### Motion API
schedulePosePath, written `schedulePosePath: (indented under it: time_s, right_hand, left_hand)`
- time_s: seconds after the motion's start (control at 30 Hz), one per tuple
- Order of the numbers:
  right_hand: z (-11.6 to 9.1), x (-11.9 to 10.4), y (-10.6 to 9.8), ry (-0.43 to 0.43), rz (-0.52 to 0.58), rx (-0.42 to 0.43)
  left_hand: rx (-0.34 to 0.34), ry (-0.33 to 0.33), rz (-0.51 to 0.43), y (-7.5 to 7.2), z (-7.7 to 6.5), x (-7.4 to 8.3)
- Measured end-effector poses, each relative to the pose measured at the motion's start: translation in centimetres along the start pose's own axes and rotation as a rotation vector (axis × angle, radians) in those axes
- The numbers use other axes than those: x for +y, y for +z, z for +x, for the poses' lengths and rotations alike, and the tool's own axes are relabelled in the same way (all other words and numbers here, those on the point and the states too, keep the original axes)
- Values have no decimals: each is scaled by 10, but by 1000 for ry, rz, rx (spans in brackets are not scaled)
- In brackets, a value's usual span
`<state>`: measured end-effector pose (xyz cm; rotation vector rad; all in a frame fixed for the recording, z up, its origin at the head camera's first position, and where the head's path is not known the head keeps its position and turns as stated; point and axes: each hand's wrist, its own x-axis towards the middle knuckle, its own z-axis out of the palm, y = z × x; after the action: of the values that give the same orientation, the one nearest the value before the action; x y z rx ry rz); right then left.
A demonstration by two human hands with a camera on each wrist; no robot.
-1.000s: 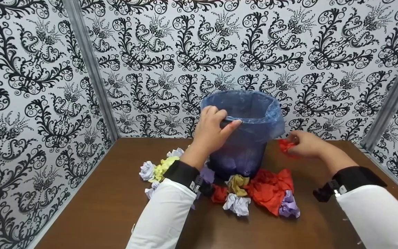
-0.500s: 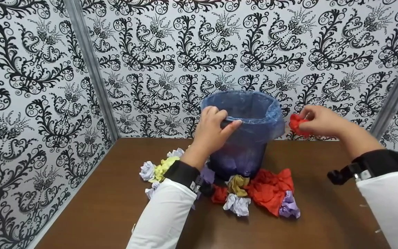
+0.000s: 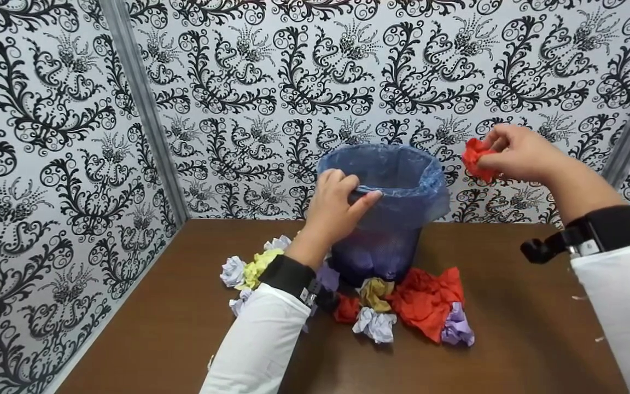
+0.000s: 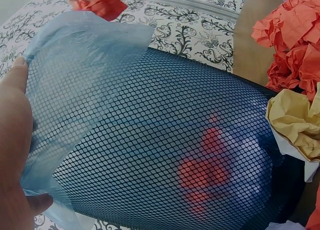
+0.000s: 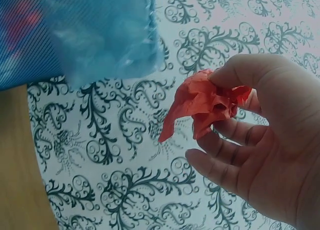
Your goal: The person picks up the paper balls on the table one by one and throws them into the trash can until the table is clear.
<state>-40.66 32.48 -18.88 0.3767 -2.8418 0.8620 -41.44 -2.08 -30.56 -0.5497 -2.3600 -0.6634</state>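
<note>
A dark mesh wastebasket (image 4: pixel 160 140) stands upright on the table, lined with a translucent blue plastic bag (image 3: pixel 430 205) folded over its rim. Red and pale shapes show through the mesh in the left wrist view. My left hand (image 3: pixel 332 205) grips the near-left part of the rim, thumb along the front and fingers over the edge. Between thumb and fingers, my right hand (image 3: pixel 523 153) pinches a crumpled red paper ball (image 5: pixel 205 100). It is in the air, right of the basket and slightly above rim height, apart from the bag.
Around the basket's foot lie a large crumpled red paper (image 3: pixel 430 301), a mustard paper ball (image 3: pixel 376 294), a white one (image 3: pixel 375 324) and a purple one (image 3: pixel 458 325). Yellow paper (image 3: pixel 260 268) and white paper (image 3: pixel 233 271) lie left. Patterned walls enclose the brown table (image 3: pixel 156 339).
My right hand has lifted the red paper ball from low beside the basket, upward and slightly right, to above rim level. The left hand has stayed on the rim.
</note>
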Motion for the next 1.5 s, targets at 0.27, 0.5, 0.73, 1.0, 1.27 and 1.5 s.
schedulePosePath:
  time_s: [0.27,0.5,0.73,1.0,1.27,1.5]
  right_hand:
    - [12,-27,3,-30,-13,51]
    - [19,-49,18,-60,-12,65]
    - [27,-71,37,-89,1,39]
    - [37,-89,63,-152,-86,18]
    - [42,-96,85,-146,-135,-33]
    - [44,-96,94,-154,-153,-72]
  left_hand:
    - [0,-4,-2,0,-1,0]
    - [1,-4,-3,1,-2,0]
    - [27,26,2,2,0,-2]
    - [11,18,-4,0,-1,-1]
    - [16,18,3,0,0,-1]
    - [28,21,8,0,0,-1]
